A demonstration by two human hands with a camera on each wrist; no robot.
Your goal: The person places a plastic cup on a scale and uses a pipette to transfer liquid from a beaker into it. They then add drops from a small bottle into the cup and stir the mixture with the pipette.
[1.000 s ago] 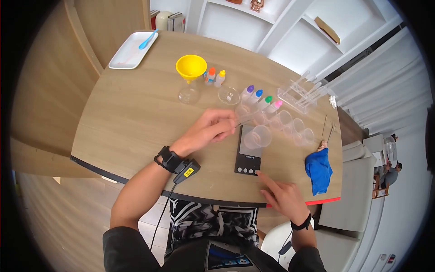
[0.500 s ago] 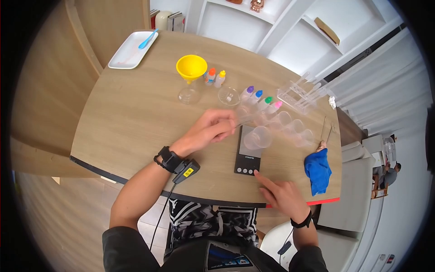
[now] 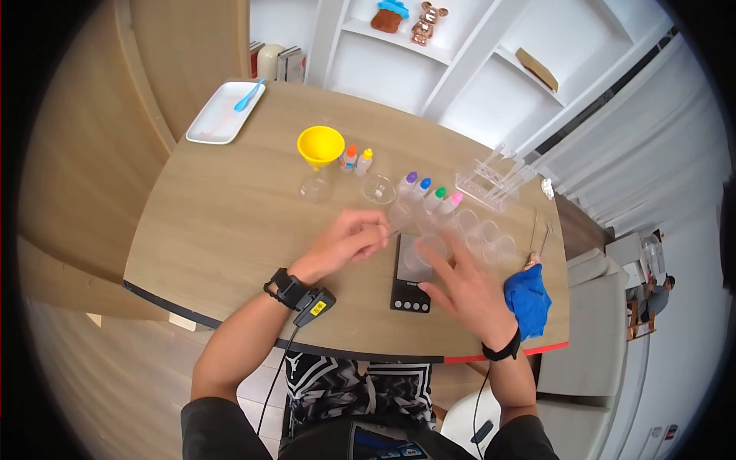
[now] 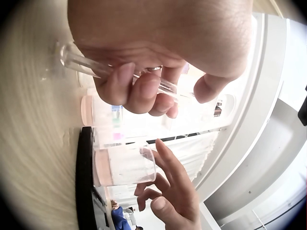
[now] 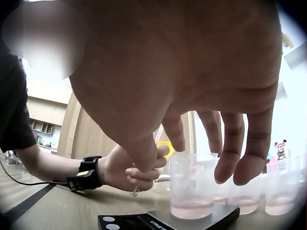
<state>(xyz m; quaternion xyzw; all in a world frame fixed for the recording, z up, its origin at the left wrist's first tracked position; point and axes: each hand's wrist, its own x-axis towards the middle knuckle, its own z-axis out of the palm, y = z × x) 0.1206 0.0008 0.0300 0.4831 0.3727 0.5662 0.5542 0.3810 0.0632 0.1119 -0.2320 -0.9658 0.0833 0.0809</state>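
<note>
My left hand (image 3: 345,244) grips a slim clear tube (image 4: 84,63) with a flared end, fingers curled round it. To its right, a black digital scale (image 3: 409,297) lies on the table, bearing a clear plastic cup (image 5: 192,184). A shallow layer of pale pink liquid fills the cup's bottom. My right hand (image 3: 477,295) is spread over the scale, fingers loosely extended and holding nothing. In the left wrist view its fingertips (image 4: 165,152) are beside the cup's rim.
More clear cups (image 3: 491,239) stand in a row behind the scale, near color-capped bottles (image 3: 438,198). A yellow funnel (image 3: 320,143) sits on a flask at the back, left of a test-tube rack (image 3: 483,192). A blue cloth (image 3: 527,300) lies at right, a white tray (image 3: 207,123) far left.
My right hand has left the scale's front buttons and moved forward over the cup, its fingers spreading. The left hand keeps its grip on the tube. The head view has tilted up slightly.
</note>
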